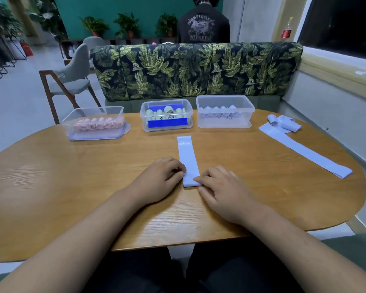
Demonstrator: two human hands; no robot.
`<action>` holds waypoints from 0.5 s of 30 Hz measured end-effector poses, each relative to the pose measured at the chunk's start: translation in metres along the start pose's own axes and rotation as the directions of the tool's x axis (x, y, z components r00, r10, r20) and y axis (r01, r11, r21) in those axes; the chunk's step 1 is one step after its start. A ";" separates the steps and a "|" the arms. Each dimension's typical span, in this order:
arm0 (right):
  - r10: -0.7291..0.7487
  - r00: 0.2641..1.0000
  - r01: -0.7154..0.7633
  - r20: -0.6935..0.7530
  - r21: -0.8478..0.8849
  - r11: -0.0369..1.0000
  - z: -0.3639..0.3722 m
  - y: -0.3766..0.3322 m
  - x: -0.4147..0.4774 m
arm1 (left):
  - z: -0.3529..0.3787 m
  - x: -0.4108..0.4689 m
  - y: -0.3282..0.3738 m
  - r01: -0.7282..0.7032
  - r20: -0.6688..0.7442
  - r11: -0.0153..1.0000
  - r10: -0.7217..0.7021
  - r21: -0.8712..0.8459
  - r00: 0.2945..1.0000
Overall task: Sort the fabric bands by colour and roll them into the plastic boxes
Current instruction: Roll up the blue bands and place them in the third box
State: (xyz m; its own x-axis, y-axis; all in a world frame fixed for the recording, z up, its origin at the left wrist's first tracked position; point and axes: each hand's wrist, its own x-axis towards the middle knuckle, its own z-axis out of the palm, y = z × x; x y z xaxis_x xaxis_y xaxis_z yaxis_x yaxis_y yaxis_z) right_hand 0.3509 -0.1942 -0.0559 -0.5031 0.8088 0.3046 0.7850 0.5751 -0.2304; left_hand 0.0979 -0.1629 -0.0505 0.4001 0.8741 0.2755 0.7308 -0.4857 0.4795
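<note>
Boxes: beyond my short blue band (pixel 187 157), the left box (pixel 93 109), middle box (pixel 167 129) and right box (pixel 224 123) stand in a row, with gaps between them.
Table (pixel 72 176): left of the band, wide open wood.
Long band (pixel 304 153): off right, slantwise, with loose rolls (pixel 283 122) at its far end.

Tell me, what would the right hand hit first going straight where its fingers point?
The right hand meets the band at its near end, which its fingertips touch; beyond that, probably the left hand.

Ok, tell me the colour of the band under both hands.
The band is pale blue; head view.
</note>
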 end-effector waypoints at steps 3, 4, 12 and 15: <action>-0.012 1.000 0.012 0.006 0.025 1.000 -0.002 0.004 0.004 | -0.009 -0.007 0.003 -0.027 0.050 1.000 0.028 -0.012 0.998; -0.021 1.000 0.021 0.014 0.030 0.999 -0.002 0.005 0.006 | -0.010 -0.007 0.003 -0.059 0.065 0.998 0.058 0.016 0.996; -0.116 0.980 0.090 0.160 0.157 0.983 -0.019 0.029 0.031 | -0.020 0.014 -0.001 -0.052 0.213 0.998 0.055 -0.020 0.975; -0.172 0.964 0.120 0.203 0.245 0.962 -0.028 0.040 0.047 | -0.026 0.023 0.001 -0.029 0.258 0.998 0.043 -0.057 0.965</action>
State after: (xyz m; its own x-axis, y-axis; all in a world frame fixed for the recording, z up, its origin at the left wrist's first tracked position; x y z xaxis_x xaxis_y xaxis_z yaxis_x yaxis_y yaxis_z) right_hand 0.3688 -0.1368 -0.0253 -0.6932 0.7059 0.1455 0.6065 0.6803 -0.4114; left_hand 0.0936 -0.1435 -0.0220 0.5603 0.8252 0.0717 0.6862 -0.5109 0.5178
